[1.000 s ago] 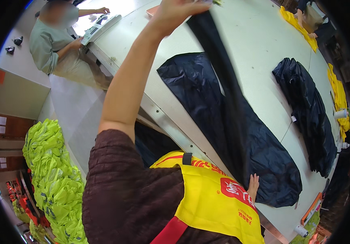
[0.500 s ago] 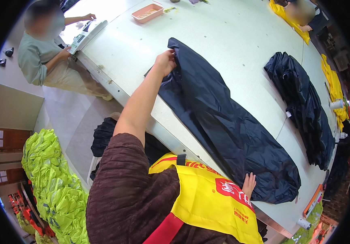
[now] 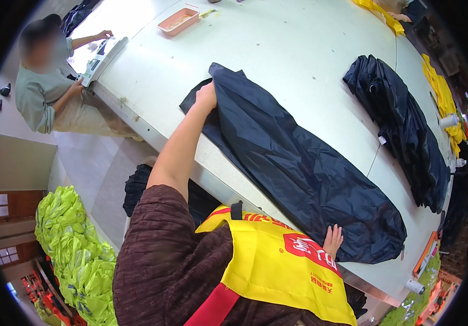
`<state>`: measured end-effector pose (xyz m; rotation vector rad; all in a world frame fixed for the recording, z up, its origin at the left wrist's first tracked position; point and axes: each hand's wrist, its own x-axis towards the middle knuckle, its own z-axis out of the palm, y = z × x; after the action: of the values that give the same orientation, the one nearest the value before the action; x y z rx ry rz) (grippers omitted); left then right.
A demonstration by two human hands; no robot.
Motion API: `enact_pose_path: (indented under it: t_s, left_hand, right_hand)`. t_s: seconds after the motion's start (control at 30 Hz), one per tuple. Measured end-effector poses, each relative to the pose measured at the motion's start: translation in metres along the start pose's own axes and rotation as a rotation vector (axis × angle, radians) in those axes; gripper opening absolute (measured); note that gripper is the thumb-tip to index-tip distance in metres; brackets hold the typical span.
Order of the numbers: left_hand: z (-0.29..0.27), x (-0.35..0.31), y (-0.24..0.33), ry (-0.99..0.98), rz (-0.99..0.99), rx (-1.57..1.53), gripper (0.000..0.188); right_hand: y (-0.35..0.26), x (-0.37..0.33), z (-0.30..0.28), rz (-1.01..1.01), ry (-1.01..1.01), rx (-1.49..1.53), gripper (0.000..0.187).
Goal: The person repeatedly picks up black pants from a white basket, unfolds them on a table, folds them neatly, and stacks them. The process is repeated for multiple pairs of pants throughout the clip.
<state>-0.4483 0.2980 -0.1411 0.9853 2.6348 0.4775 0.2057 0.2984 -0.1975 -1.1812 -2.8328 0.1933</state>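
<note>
A long dark navy garment (image 3: 293,157) of thin, shiny cloth lies slantwise along the near edge of the table. At its far left end, my left hand (image 3: 206,96) is closed on the edge of the upper layer, with the fingertips hidden under the fold. A corner of the lower layer shows to the left of that hand. My right hand (image 3: 333,240) rests flat at the near right end, fingers out on the cloth. Folds hide what kind of garment it is.
A bunched dark garment (image 3: 399,136) lies on the white table (image 3: 321,76) to the right, with yellow cloth (image 3: 439,92) beyond. A pink tray (image 3: 178,23) is at the back. Another person (image 3: 44,81) stands at the left. Lime-green garments (image 3: 73,244) are piled lower left.
My left hand has drawn the cloth's upper layer a little, and more of the lower layer's corner shows. My right hand stays on the near end. The whole view has shifted slightly.
</note>
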Motion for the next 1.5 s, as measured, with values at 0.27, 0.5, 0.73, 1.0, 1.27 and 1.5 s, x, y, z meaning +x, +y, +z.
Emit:
enact_pose_path:
  t_s: [0.27,0.5,0.73,1.0,1.27,1.5]
  left_hand:
    - [-0.089,-0.053,-0.005,-0.29,0.164,-1.33,0.064]
    - [-0.1,-0.07,-0.054,-0.22,0.134,-0.876,0.06]
    - [-0.089,-0.17,-0.149,0.03,-0.062,-1.086,0.028]
    - [-0.051,-0.176,-0.191,0.546,-0.087,-0.303,0.021]
    - [-0.074,-0.116,-0.131,0.114,-0.106,-0.601,0.035]
    - [-0.14,-0.127,-0.065,0.376,0.324,-0.739,0.025]
  right_hand:
    - [0.002,-0.002,0.005,-0.019,0.029,-0.02,0.072]
    - [0.019,-0.006,0.014,-0.033,-0.014,-0.042,0.073]
    - [-0.014,0.011,-0.019,-0.006,-0.072,0.013,0.08]
    - [-0.014,0.021,-0.024,-0.05,-0.088,-0.047,0.074]
    - [0.016,0.014,0.004,-0.066,-0.074,-0.065,0.071]
    - [-0.003,0.018,-0.011,-0.086,-0.007,-0.004,0.079]
